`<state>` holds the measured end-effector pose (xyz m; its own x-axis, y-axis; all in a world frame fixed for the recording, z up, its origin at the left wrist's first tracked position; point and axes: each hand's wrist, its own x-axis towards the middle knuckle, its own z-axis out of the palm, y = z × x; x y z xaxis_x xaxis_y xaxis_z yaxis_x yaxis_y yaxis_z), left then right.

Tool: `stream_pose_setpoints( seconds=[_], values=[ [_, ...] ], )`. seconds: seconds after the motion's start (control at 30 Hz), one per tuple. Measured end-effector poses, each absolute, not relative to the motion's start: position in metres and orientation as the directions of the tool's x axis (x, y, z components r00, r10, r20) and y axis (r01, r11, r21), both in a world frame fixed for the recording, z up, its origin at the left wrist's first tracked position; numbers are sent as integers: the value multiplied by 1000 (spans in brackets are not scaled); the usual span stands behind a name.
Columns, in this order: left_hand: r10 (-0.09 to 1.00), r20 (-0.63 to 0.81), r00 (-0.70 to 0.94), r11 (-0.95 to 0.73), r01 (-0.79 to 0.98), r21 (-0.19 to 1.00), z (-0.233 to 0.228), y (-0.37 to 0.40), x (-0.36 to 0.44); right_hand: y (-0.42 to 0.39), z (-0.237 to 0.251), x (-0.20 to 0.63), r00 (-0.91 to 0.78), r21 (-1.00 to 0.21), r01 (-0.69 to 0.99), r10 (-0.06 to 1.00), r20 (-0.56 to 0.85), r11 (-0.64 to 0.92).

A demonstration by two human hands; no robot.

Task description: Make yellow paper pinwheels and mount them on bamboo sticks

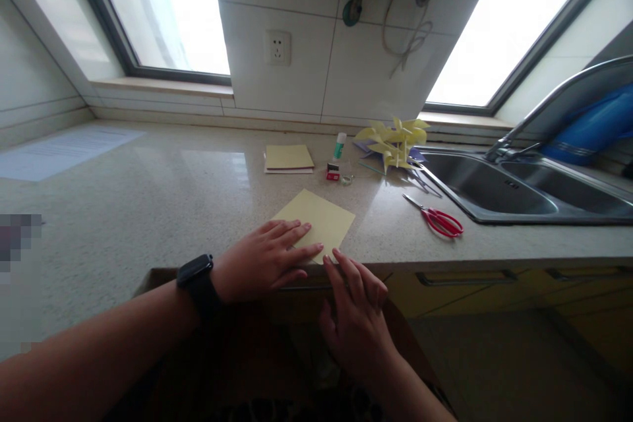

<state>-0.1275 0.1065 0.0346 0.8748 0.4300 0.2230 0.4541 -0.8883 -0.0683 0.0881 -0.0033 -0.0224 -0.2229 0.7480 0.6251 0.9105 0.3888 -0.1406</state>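
Note:
A square sheet of pale yellow paper (pixel 324 214) lies flat on the counter near its front edge, one corner pointing toward me. My left hand (pixel 270 254), with a black watch on the wrist, rests flat over the paper's left side, fingers stretched out. At the near corner, the fingertips of my right hand (pixel 356 306) touch or nearly touch the paper's edge. Its fingers are partly bent and apart, and nothing shows in them. Red-handled scissors (pixel 438 219) lie to the right of the paper.
Behind the paper are a stack of square paper (pixel 288 158), a glue stick (pixel 339 145), a small red box (pixel 333 172) and yellow paper pinwheels (pixel 395 142). A metal sink (pixel 475 184) with a faucet (pixel 514 135) is at the right. Printed paper (pixel 59 150) lies far left.

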Motion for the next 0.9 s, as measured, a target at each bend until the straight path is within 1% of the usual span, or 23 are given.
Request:
stream_pose_setpoints(
  seconds=[0.5, 0.73, 0.9],
  values=[
    [435, 253, 864, -887, 459, -42, 31, 106, -128, 0, -14, 88, -188, -223, 903, 805, 562, 367],
    [446, 226, 866, -884, 466, -41, 32, 106, -128, -1, -14, 89, -194, -226, 896, 796, 574, 381],
    [437, 238, 867, -889, 457, -36, 32, 106, -128, -1, -14, 89, -201, -210, 901, 795, 572, 380]
  ],
)
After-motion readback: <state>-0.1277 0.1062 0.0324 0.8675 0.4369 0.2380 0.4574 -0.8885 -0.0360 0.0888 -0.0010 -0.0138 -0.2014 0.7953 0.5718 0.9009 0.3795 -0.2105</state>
